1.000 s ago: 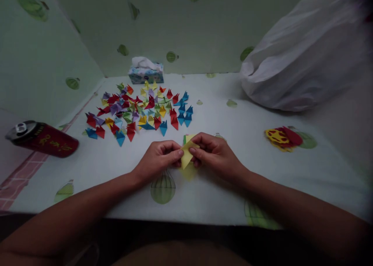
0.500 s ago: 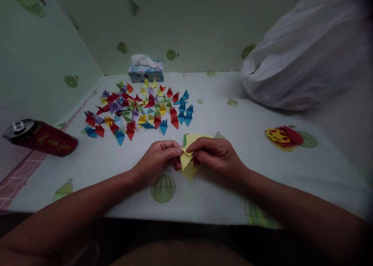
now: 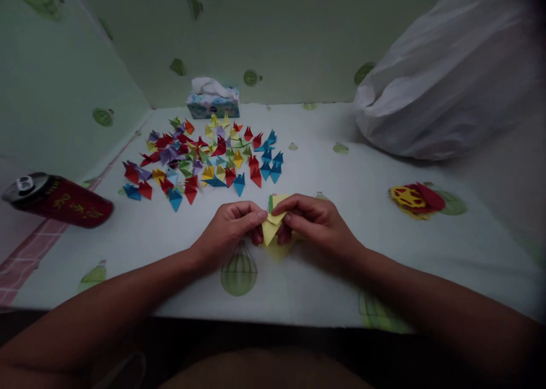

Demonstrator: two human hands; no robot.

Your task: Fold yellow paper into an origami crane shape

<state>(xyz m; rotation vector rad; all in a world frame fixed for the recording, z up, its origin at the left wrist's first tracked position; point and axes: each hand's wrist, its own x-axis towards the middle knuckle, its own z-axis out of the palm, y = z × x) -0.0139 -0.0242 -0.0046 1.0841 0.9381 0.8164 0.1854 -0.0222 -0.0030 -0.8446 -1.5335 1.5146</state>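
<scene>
Between my hands is a piece of yellow origami paper, folded to a downward point, with a creased flap across its upper part. My left hand pinches its left edge between thumb and fingers. On the other side my right hand grips the flap, its index finger reaching over the top. Beneath and behind lie more yellow sheets, partly hidden by my hands, with a green edge showing. Farther back, several small folded paper cranes in red, blue, yellow, purple and green are spread over the table.
A red drink can stands at the left. Behind the cranes sits a tissue box. At the back right is a large white plastic bag. A red and yellow cut-out piece lies on the tablecloth to the right.
The folded yellow paper has tipped so that its pointed front faces me more squarely. Both hands have shifted slightly upward and keep their pinch on it.
</scene>
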